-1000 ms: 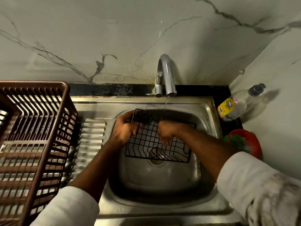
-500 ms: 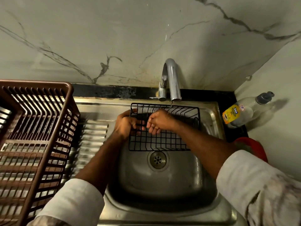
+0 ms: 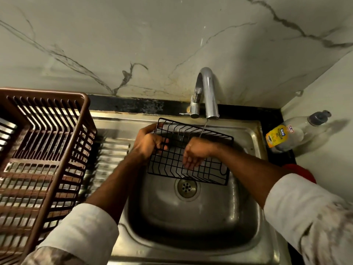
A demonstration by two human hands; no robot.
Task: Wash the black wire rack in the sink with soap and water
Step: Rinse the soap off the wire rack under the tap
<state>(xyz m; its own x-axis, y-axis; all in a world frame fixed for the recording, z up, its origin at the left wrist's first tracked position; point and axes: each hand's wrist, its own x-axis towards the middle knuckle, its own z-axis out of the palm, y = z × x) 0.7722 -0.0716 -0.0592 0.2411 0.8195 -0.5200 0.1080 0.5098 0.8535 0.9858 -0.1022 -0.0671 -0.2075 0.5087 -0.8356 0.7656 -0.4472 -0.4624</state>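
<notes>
Your left hand (image 3: 148, 143) grips the left edge of the rack (image 3: 189, 152), fingers curled through the wires, and holds it tilted over the sink (image 3: 254, 134), above the drain (image 3: 186, 186). Your right hand (image 3: 193, 154) lies on the grid with loose fingers rubbing the wires; it clamps nothing. A thin stream from the tap (image 3: 207, 92) lands near your right wrist at the rack's far edge.

This looks like the rub-and-rinse part of the wash. To do it well:

- Keep your left grip firm, since wet wire will likely be slippery and the rack hangs from that one edge.
- Shift the rack so the stream falls on the section you are rubbing, not on your wrist.
- Run your fingers along each wire and into the crossings, where grime probably collects.
- Turn the rack to reach the right end and the underside, which you cannot see from here.
- No suds are visible on the wires; if it has not been soaped, the bottle (image 3: 282, 134) stands on the counter (image 3: 273, 115) just right of the sink.

The basket (image 3: 47, 150) sits to the left for draining.
</notes>
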